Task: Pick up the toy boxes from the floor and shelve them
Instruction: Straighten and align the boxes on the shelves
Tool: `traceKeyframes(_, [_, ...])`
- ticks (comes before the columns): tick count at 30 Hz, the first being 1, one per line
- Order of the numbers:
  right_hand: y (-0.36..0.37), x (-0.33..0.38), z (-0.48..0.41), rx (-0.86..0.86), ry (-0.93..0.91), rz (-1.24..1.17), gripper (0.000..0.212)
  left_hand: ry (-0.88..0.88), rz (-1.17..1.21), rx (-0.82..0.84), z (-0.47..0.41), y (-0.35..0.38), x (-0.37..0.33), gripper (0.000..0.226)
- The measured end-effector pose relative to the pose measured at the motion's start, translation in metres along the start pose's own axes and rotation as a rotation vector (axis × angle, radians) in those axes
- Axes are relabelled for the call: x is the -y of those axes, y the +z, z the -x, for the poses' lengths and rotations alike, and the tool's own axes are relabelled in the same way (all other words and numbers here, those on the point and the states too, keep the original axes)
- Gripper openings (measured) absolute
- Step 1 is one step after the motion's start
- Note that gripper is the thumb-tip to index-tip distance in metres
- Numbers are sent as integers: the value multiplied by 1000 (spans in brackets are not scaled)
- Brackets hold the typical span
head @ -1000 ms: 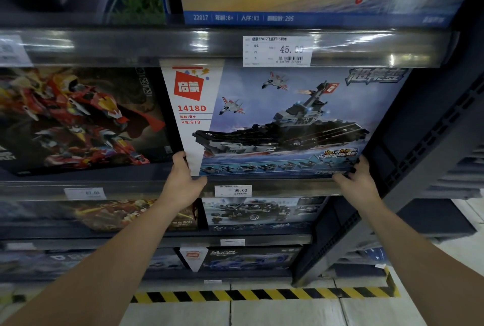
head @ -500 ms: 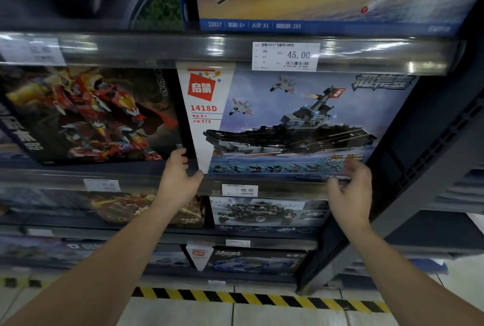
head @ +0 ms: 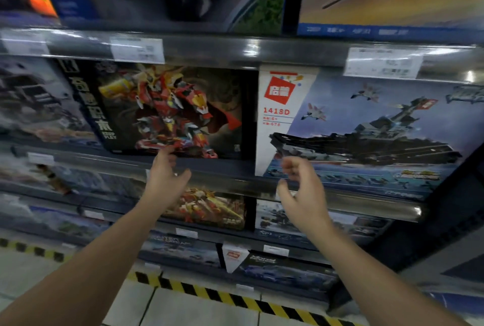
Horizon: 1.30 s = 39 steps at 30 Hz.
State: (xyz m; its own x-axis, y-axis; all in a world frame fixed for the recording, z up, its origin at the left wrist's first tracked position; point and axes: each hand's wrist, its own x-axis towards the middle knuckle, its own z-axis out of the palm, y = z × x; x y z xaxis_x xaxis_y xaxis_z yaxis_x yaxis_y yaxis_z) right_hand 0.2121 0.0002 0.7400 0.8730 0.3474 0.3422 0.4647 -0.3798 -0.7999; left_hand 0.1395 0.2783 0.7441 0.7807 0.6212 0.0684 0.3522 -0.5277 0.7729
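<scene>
While both hands (head: 305, 192) hover empty, warship box (head: 366, 137) shelved

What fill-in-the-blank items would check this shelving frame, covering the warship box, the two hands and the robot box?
1. The warship box printed with the code ____ stands upright on the shelf.
2. Neither the left hand nor the right hand holds a box; both are ____.
3. The red robot box stands to the ____ of the warship box.
4. The floor in front of the shelving carries a stripe of yellow and ____.

Missing words: 1418D; empty; left; black
</scene>
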Motion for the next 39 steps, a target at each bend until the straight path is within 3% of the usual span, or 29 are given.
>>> traceKeyframes(5, [69,39,-16,39,88,-1,40,-20,7,53,-36,-54,53,68])
traceKeyframes(10, [122,59,-38,56,205,64,63,-19,-34,100,-74,-100,92,73])
traceKeyframes(19, [148,56,-84,-17,524,8,91,-98,35,70,-139,-138,132,78])
traceKeyframes(24, [148,51,-102,-50,601,21,93,-148,176,116,-158,-138,141,94])
traceKeyframes(33, [156,44,-118,-17,663,-87,95,-167,228,72,-171,-126,148,80])
traceKeyframes(39, [160,48,-105,-37,635,-72,92,-163,233,98,-172,-123,149,88])
